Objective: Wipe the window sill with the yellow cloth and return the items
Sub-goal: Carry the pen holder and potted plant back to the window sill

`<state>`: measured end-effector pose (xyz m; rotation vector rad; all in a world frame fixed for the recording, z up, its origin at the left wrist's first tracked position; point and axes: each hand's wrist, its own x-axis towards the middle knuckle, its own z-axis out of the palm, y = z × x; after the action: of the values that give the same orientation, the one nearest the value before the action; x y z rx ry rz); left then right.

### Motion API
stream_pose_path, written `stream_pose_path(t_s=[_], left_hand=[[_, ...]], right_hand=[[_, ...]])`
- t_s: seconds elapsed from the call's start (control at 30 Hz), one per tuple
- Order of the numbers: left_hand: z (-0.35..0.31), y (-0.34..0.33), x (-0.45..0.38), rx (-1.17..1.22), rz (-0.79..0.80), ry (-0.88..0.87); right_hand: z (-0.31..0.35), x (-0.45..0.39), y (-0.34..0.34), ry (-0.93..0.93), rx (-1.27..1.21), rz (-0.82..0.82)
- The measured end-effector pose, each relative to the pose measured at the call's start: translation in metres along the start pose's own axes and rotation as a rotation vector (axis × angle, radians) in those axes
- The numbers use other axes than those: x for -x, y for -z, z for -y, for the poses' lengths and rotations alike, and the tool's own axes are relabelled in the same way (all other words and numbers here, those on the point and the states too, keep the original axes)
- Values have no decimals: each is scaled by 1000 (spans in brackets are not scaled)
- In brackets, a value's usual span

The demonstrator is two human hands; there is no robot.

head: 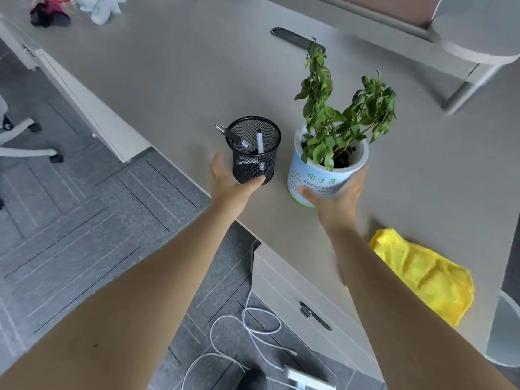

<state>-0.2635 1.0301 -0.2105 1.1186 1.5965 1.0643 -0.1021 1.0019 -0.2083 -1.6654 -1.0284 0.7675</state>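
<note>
A black mesh pen holder point(254, 153) with a pen and a white stick in it stands near the desk's front edge. My left hand point(229, 184) grips its lower part, thumb across the front. To its right is a potted plant point(327, 164) in a white and blue pot with green lettering. My right hand point(337, 197) grips the pot's lower right side. The yellow cloth point(425, 273) lies crumpled on the grey desk point(174, 80), to the right of my right forearm.
A drawer unit point(295, 299) sits under the desk, with white cables point(253, 330) on the carpet. An office chair base point(28, 147) is at the left. Crumpled white and dark items point(76, 9) lie at the desk's far corner. A grey bin point(506, 333) stands at the right.
</note>
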Motion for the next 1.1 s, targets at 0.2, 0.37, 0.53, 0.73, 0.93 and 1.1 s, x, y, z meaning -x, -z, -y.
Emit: stream_pose_path(t_s=[0.2,0.37,0.53,0.73,0.93,1.1], left_hand=[[12,-6,-40,185,120,-75],[12,-6,-53,169,152,-151],[10,-6,-58,74,157,-205],[4,-4,-42,94,150,-186],[-21,-5,-5,126,232,-178],[-47,-17,40,107,267,-198]], right_hand=[[-13,-18,-6,22,-112,0],[-12,-23,-9,-13,-69,-36],[-11,-22,-11,-6,-58,-78],[2,-16,-12,14,-122,-112],[19,2,20,48,-170,-129],[30,33,72,48,-185,-203]])
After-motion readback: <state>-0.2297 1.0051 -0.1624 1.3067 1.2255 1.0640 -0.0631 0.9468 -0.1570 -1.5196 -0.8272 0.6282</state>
